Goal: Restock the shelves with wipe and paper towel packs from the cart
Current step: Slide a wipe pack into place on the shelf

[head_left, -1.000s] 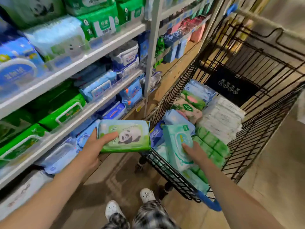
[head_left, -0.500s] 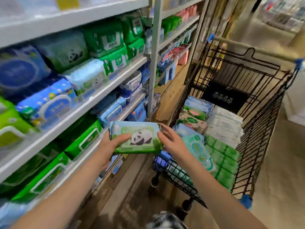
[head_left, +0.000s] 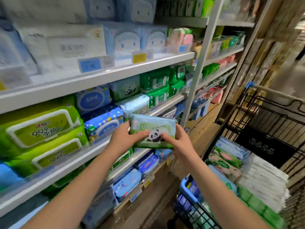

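Note:
A green and blue panda wipe pack [head_left: 153,128] is held up in front of the middle shelf [head_left: 105,146]. My left hand [head_left: 125,139] grips its left end, thumb across the front. My right hand [head_left: 178,139] grips its right end, fingers on the panda picture. Matching panda packs [head_left: 127,90] lie on that shelf behind it. The black wire cart [head_left: 272,123] stands at the right, holding several wipe packs [head_left: 227,157] and white paper towel packs [head_left: 264,177].
Big lime-green wipe packs [head_left: 41,129] and blue packs [head_left: 102,123] fill the middle shelf at left. White and pale blue packs [head_left: 125,40] sit on the upper shelf. A white upright post [head_left: 198,76] divides the shelving. The cart's blue handle corner [head_left: 186,189] is close under my right forearm.
My right hand left the teal pack in the cart and joined the left on the panda pack. Both hands raised it from beside the cart toward the middle shelf.

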